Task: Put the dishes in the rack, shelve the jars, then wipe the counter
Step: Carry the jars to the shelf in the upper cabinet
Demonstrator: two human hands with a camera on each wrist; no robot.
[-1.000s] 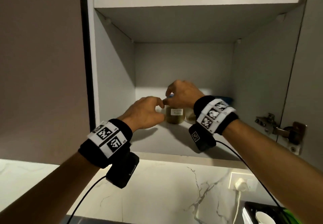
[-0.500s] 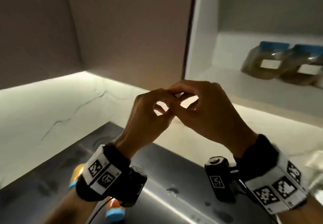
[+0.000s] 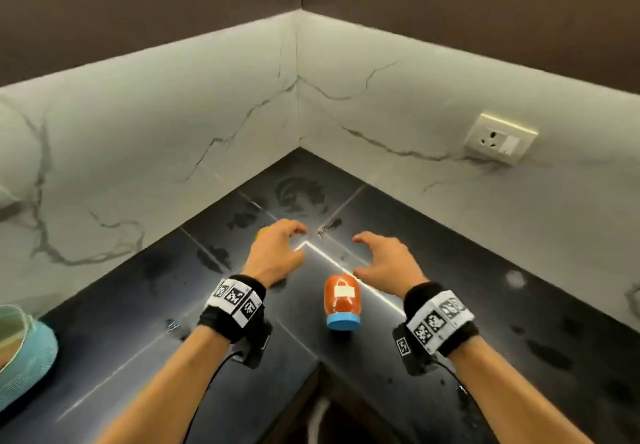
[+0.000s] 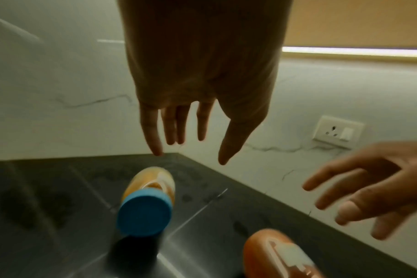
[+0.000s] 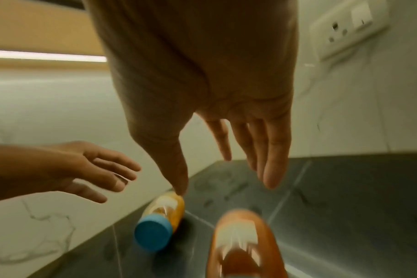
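Red-orange jar (image 3: 342, 301), blue cap, white label, stands on the black counter (image 3: 450, 270) between the two forearms, just short of the right hand (image 3: 382, 258). Yellow-orange jar (image 4: 150, 190), also blue-capped, stands on the counter under the left hand (image 3: 277, 253); in the head view only a yellow sliver of it shows past that hand's edge. Left wrist view: left hand spread, fingers (image 4: 152, 135) extended and apart, thumb splayed, holding nothing, above the yellow-orange jar and not touching it. Right wrist view: right hand likewise spread and empty, fingers (image 5: 272, 150) extended, above the red-orange jar, no contact seen. Versus 0.5 s ago: the hands, then fingertip to fingertip in front of the cabinet, are now apart and lowered over the counter; the view has dropped from the shelf with its two blue-capped jars to the counter corner. Versus 1.0 s ago: both hands were inside the cabinet at a jar on the shelf. Surroundings: marble backsplash (image 3: 138, 125) meeting at a corner, wall socket (image 3: 500, 139) on its right-hand face, teal cloth (image 3: 27, 357) at the left counter edge.
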